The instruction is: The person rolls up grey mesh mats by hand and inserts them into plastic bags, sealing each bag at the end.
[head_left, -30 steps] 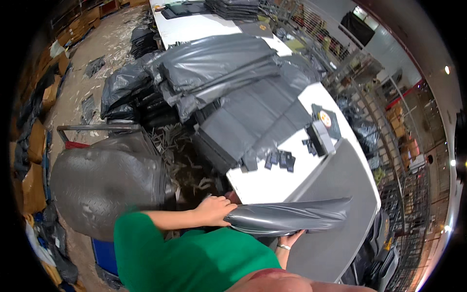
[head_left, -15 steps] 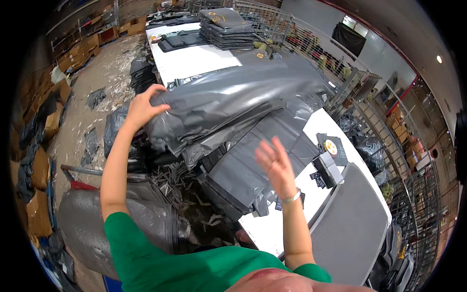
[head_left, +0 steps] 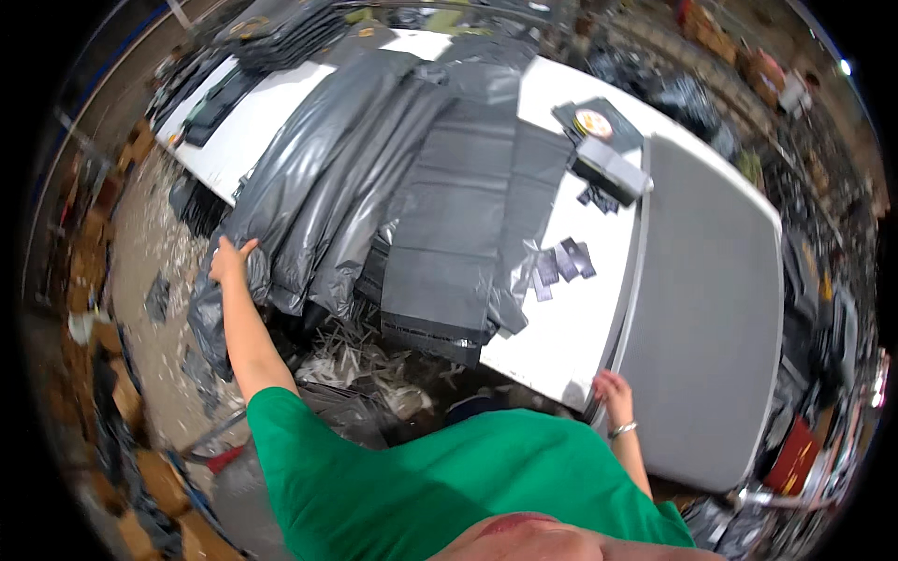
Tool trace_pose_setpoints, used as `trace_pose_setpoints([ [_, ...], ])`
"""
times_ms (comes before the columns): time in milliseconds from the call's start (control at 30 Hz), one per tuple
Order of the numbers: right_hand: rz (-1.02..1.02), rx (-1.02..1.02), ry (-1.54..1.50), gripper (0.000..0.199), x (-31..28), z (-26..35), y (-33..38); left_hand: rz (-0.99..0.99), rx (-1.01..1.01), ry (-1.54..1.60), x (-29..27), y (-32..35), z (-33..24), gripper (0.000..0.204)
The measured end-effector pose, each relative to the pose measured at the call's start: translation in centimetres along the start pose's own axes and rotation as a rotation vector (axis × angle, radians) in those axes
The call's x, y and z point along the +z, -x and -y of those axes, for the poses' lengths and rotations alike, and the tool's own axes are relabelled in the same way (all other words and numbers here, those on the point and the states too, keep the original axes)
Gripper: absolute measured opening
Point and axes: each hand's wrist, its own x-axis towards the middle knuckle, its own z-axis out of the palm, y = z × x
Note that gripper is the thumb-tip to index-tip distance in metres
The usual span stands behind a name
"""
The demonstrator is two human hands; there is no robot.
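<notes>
My left hand (head_left: 230, 262) is at the near left end of a long, glossy dark grey plastic bag (head_left: 309, 131), its thumb spread away from the fingers. The hand appears to touch the plastic without gripping it. More grey bags (head_left: 449, 206) lie flat and folded to the right of it, their ends hanging over the table's near edge. My right hand (head_left: 615, 397) is low, over the near left edge of a large grey mat (head_left: 711, 309). Its fingers are loosely bent and slightly apart, with nothing visible in them.
On the white table (head_left: 552, 351) lie small dark tags (head_left: 564, 262), a small box (head_left: 610, 170) and a dark package with a round sticker (head_left: 599, 124). Stacked dark mats (head_left: 281, 37) stand at the far left. Scraps (head_left: 365, 369) litter the floor.
My left hand has moved down with the end of the long bag, which has settled flatter onto the table. My right hand has dropped from above the folded bags to the grey mat's edge.
</notes>
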Motion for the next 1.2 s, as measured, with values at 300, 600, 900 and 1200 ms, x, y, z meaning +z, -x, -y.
trace_pose_setpoints([
  [300, -0.559, -0.104, 1.254, 0.067, -6.6, -4.3, 4.6, -0.454, 0.937, 0.499, 0.8, 14.5, -18.5, 0.039],
  [600, -0.286, -0.021, 1.152, 0.078, -8.9, -3.2, 5.9, -0.408, 1.176, 0.38, 6.8, 31.5, -33.8, 0.049],
  [900, -0.341, -0.026, 1.143, 0.078, -9.4, -5.9, 5.0, -0.334, 0.569, -0.16, 11.7, 15.1, -23.2, 0.102],
  [1200, -0.266, -0.325, 0.853, 0.058, -9.0, -1.6, 2.3, 0.169, 0.595, 0.347, 8.5, 17.3, -21.1, 0.083],
])
